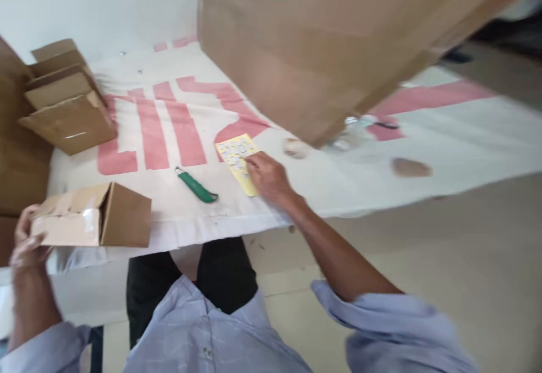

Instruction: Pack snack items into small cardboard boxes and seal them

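Note:
At the left front edge of the table, my left hand grips the end of a small closed cardboard box with clear tape on its flap. My right hand is over the right side of a yellow sheet covered with small pale stickers. Its fingers are pressed together at the sheet, and whether they pinch a sticker is too small to tell. Between the box and the sheet lies a green-handled cutter, apart from both hands.
Nested open cartons stand at the back left beside a large brown box. A big carton looms over the back right. Tape rolls and a brown piece lie on the white-and-red cloth.

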`<state>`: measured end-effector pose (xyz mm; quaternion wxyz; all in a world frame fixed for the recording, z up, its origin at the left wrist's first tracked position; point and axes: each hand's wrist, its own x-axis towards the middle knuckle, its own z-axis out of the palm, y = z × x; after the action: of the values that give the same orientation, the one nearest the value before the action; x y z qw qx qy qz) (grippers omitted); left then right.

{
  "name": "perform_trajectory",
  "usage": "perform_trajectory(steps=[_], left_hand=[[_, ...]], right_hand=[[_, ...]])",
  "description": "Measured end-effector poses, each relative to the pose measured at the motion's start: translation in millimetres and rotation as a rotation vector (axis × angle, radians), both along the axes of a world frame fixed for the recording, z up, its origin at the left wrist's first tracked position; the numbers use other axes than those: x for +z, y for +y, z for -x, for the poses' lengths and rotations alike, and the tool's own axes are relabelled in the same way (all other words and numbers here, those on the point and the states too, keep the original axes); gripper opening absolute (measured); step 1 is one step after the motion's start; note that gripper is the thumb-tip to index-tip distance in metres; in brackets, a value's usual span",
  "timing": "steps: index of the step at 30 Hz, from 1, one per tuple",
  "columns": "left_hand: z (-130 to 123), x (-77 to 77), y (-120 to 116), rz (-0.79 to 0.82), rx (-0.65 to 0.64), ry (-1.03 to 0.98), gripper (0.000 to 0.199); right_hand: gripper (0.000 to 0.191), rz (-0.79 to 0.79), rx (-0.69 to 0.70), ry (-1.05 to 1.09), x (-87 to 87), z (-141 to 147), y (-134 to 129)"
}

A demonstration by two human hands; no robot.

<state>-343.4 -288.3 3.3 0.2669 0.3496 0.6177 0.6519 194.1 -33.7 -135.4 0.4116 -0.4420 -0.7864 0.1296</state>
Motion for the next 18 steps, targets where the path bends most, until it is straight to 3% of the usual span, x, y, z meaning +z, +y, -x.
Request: perform_trajectory(steps=[4,8,13,18], left_hand=[[12,-16.2,-15,-0.078,-0.077,-0.031,0.088],[15,-20.4,-19,-0.073,-0.058,-0.055,0.089],[5,-12.3,-21,-0.049,-0.123,-0.107,0.087],[-17,-6.4,-17,-0.035,-0.206,-0.044,0.083]], right_hand=[[0.022,-0.116,-0.015,0.16,8.1,22,-16],[0.021,-0.106,0.074,0.253,38.2,59,-48],[0.019,0.042,0.294,0.376,71.9,108,-98],[0.025,0.218,0.503,0.429,85.2,137,-130]])
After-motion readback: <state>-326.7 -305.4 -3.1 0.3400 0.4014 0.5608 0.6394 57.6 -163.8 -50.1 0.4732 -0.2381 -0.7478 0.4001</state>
